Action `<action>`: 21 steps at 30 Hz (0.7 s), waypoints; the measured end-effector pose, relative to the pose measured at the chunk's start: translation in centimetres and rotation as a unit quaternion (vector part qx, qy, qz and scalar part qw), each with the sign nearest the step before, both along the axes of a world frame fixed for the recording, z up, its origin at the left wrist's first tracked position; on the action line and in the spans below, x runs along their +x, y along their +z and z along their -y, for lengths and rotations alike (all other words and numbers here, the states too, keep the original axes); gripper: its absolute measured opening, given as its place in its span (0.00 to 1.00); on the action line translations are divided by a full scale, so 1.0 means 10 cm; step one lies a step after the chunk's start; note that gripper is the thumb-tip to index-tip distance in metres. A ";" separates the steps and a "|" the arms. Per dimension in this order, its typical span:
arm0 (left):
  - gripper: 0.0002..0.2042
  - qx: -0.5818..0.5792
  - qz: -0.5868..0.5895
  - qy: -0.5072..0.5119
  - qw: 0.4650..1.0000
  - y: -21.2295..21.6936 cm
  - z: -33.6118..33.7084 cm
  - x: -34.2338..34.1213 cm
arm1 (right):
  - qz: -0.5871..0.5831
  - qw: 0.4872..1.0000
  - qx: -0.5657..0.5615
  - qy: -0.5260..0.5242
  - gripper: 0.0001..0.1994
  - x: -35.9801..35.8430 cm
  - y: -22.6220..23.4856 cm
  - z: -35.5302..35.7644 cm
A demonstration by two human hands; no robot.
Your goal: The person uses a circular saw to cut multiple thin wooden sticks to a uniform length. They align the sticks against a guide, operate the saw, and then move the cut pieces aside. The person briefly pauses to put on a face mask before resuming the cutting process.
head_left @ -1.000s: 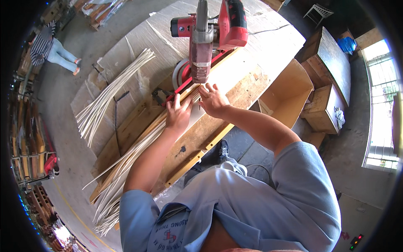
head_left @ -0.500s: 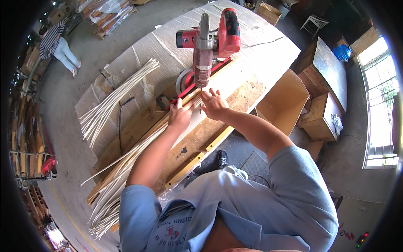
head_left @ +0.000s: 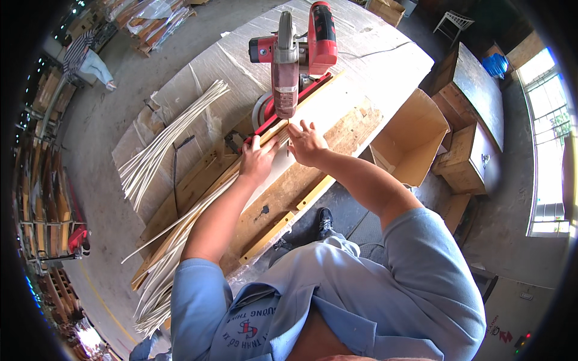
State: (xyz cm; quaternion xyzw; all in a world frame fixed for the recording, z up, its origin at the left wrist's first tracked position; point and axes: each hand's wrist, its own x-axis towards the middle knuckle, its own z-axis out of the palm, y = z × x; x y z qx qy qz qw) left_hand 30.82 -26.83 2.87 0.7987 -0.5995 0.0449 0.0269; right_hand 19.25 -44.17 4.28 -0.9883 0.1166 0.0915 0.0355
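Note:
A red miter saw (head_left: pixel 286 72) stands over the work table, its blade guard just beyond my hands. My left hand (head_left: pixel 259 157) is closed over a bundle of thin pale rods (head_left: pixel 201 207), pressing it along the saw's red fence (head_left: pixel 308 95). From there the rods trail down to the lower left beneath my left forearm. My right hand (head_left: pixel 307 145) lies palm down beside the rod ends, its fingers spread and its fingertips close under the guard. Exactly what those fingertips touch is hard to make out.
Another bundle of pale rods (head_left: pixel 171 141) lies at the table's left. Yellowish wooden strips (head_left: pixel 268 237) line the near edge. An open cardboard box (head_left: pixel 412 141) stands right of the table, beside wooden cabinets (head_left: pixel 466 102). A person (head_left: pixel 87 60) is at the far left.
My hands keep nearly the same hold, the right fingers shifting slightly by the rod ends. The view has tilted a little, and the person in the background has changed posture.

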 end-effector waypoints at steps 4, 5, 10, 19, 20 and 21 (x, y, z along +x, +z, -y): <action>0.21 -0.018 -0.015 0.007 1.000 -0.02 0.04 0.01 | -0.004 1.000 0.009 -0.003 0.32 -0.01 0.03 0.01; 0.21 -0.030 -0.005 0.008 0.999 -0.04 0.04 0.00 | -0.005 1.000 0.012 -0.001 0.32 -0.02 0.04 0.02; 0.19 -0.055 -0.015 0.016 0.998 -0.15 0.04 0.01 | 0.001 0.999 0.032 0.008 0.32 0.02 0.01 0.03; 0.17 -0.205 -0.089 0.124 0.967 -0.35 0.00 -0.05 | 0.095 0.993 0.062 0.044 0.32 0.06 -0.07 -0.04; 0.16 -0.155 -0.019 0.087 0.984 -0.31 0.02 -0.02 | 0.100 0.993 -0.015 0.064 0.30 0.05 -0.09 -0.01; 0.16 0.005 -0.058 0.029 0.998 -0.20 0.15 -0.05 | 0.083 0.994 -0.024 0.061 0.30 -0.03 -0.13 0.08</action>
